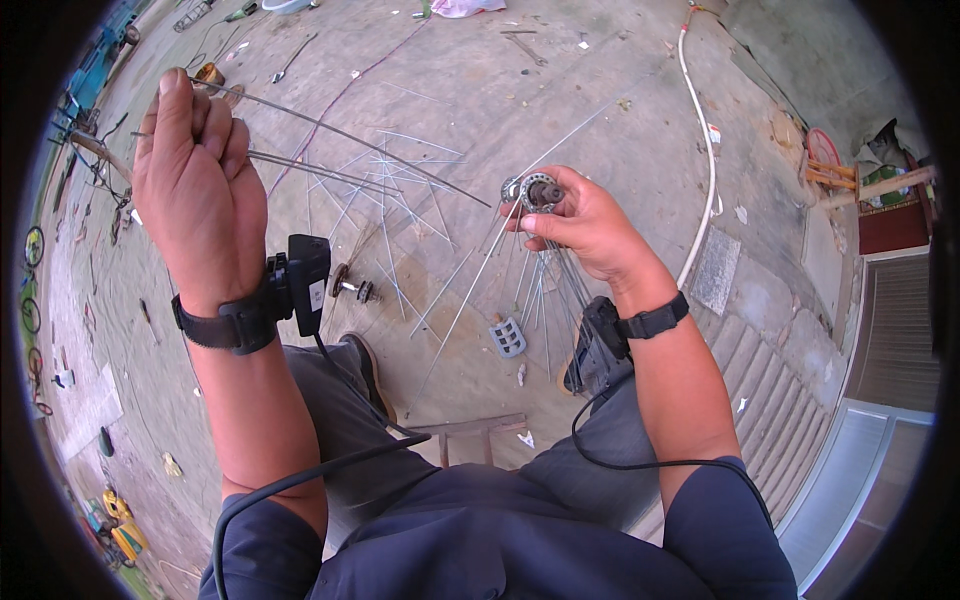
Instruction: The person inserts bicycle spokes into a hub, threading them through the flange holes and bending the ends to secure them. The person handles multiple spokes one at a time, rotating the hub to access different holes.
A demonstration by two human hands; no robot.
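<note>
My left hand (201,199), raised at the left, is closed around a few thin metal spokes (352,133) that point right toward the hub. In my right hand (592,225), the fingers and thumb grip a bicycle wheel hub (538,192) with a greasy axle end. Many spokes hang down from that hub, and one long spoke (469,289) slants across it. Between my hands, loose spokes (385,161) lie scattered on the concrete. A second hub (352,288) rests on the ground near my left foot, with thin spokes around it. A grey bicycle pedal (508,337) lies between my feet.
A white hose (696,120) runs along the right. A wrench (527,49) and a purple cord (360,75) lie farther off. Black cables (322,466) trail from both wrist-worn devices. A wooden stool edge (480,427) shows below, and a slatted strip (765,420) lies right.
</note>
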